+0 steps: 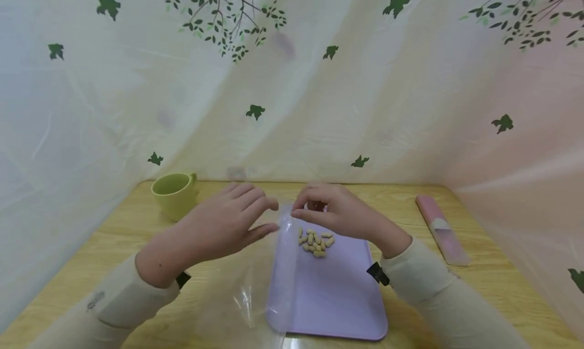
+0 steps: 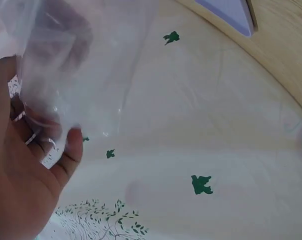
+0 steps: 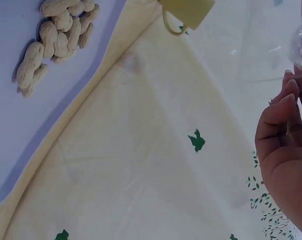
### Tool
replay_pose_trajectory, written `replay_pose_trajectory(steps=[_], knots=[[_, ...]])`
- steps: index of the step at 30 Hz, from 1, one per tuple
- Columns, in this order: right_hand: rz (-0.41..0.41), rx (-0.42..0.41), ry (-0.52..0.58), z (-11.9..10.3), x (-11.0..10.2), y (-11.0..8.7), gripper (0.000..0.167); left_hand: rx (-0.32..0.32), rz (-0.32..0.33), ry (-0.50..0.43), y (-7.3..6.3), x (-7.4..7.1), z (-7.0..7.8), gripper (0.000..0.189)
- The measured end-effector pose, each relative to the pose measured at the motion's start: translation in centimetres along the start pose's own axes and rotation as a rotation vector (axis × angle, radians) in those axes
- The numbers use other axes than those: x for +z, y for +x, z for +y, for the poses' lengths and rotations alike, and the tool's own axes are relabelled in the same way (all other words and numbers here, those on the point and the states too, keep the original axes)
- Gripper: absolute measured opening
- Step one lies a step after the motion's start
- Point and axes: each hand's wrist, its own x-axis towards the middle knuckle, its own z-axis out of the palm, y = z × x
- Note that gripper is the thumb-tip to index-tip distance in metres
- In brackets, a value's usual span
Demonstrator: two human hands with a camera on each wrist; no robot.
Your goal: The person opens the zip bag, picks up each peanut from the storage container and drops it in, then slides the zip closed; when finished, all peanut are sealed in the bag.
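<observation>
Clear plastic bag point(image 1: 248, 294) hangs down left of the right hand point(image 1: 336, 213), which pinches its edge. A green cup point(image 1: 177, 205) stands beyond the left hand point(image 1: 223, 220), thumb and fingers spread; peanuts point(image 1: 318, 241) lie on a purple tray point(image 1: 339, 293) beneath the right hand.

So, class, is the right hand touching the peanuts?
Apart: the right wrist view shows a clear gap between the right hand and the peanuts on the tray.

Soft light, glare on plastic point(image 1: 246, 301)
</observation>
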Motion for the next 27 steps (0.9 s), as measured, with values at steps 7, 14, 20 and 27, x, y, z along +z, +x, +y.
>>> replay_pose_trajectory(steps=[7, 14, 20, 27], knots=[[-0.081, 0.066, 0.15, 0.5, -0.2, -0.1, 0.009, -0.106, -0.135, 0.213, 0.0, 0.4, 1.1, 0.097], [-0.243, 0.038, 0.333, 1.3, -1.0, -0.5, 0.016, -0.042, -0.144, 0.304, -0.5, 0.0, 0.5, 0.087], [-0.39, -0.009, 0.255, 0.9, -0.8, -0.3, 0.027, 0.049, -0.048, 0.259, -0.4, 0.1, -0.1, 0.053], [-0.256, 0.162, 0.171, -0.3, -0.4, 0.1, 0.027, 0.131, -0.054, 0.156, -0.6, 0.1, 0.0, 0.021]])
